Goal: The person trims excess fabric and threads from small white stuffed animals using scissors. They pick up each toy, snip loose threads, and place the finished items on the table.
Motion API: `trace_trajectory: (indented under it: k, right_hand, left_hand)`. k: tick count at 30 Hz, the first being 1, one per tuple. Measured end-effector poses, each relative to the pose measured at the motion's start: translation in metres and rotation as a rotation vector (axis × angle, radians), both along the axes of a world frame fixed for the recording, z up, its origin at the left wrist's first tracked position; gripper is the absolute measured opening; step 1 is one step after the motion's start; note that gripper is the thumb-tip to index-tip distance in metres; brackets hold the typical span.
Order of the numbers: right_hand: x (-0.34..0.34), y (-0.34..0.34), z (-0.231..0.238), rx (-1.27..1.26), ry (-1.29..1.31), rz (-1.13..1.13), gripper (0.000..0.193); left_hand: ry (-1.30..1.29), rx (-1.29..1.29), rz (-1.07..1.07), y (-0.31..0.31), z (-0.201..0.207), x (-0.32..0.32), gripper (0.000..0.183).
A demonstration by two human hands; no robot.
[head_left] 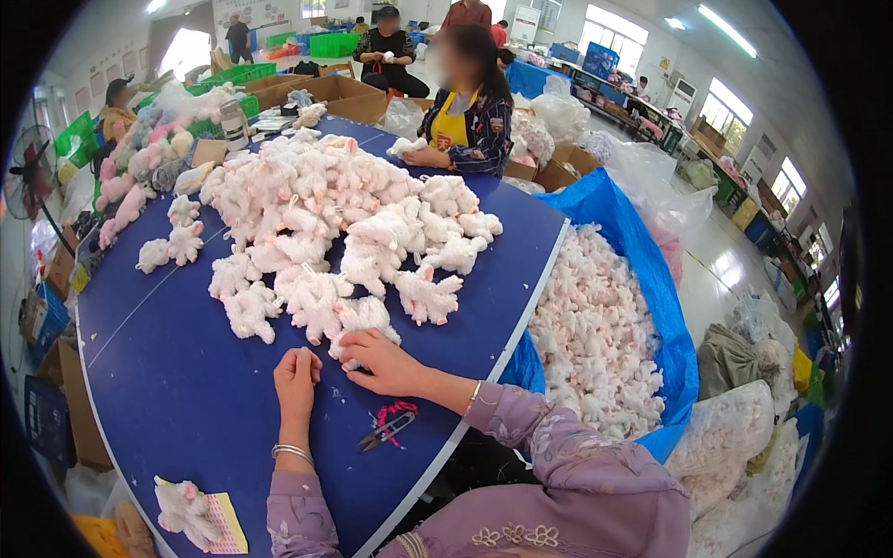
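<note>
My right hand [383, 364] rests on a small white plush toy [368, 317] at the near edge of the heap, its fingers bent over the toy's lower end. Just left of it, my left hand [297, 370] is closed over the blue table [177, 372], fingertips pressed together; whatever it may hold is hidden. Beyond both hands spreads a big heap of white plush toys [307, 200] with pinkish tips, some with small loops. Thread snips [388, 431] lie near my right wrist, beside a tangle of red-pink cord [394, 409].
To the right, a blue sack [684, 344] brims with white toys. One plush toy [186, 511] lies on a yellow card [229, 530] at the near left. Across the table a person in a yellow apron [455, 121] handles a white toy. Cardboard boxes [349, 98] stand behind.
</note>
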State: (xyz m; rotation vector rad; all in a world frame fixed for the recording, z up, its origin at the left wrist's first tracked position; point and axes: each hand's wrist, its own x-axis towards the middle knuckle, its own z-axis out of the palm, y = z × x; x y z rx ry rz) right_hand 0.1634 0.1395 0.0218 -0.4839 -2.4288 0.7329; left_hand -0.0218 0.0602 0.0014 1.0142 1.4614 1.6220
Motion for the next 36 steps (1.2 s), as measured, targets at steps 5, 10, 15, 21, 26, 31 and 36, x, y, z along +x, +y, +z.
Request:
trace_trajectory:
  k: [5, 10, 15, 21, 26, 31, 36]
  right_hand:
    - [0.001, 0.009, 0.012, 0.056, -0.058, 0.074, 0.023]
    - [-0.020, 0.030, 0.128, -0.132, 0.185, -0.092, 0.026]
    - [-0.054, 0.054, 0.127, 0.107, 0.124, -0.095, 0.019]
    - [-0.061, 0.092, 0.248, 0.468, 0.334, -0.308, 0.018]
    - [0.001, 0.336, 0.289, 1.094, 0.023, -0.982, 0.010]
    - [-0.015, 0.318, 0.252, 0.199, -0.194, -0.767, 0.026]
    - [-0.028, 0.284, 0.224, -0.154, -0.285, -0.469, 0.041]
  left_hand:
    - [-0.138, 0.045, 0.000, 0.003, 0.009, 0.004, 0.023]
    - [-0.296, 0.149, -0.006, 0.027, 0.072, -0.003, 0.017]
    - [-0.356, 0.205, -0.065, 0.048, 0.105, 0.010, 0.029]
    - [-0.158, 0.075, 0.305, 0.009, 0.015, -0.020, 0.042]
    - [-0.015, 0.124, 0.300, 0.029, 0.003, -0.001, 0.042]
    - [0.026, 0.070, 0.290, 0.019, -0.004, -0.022, 0.038]
    - [-0.095, -0.037, 0.198, 0.022, 0.017, -0.023, 0.036]
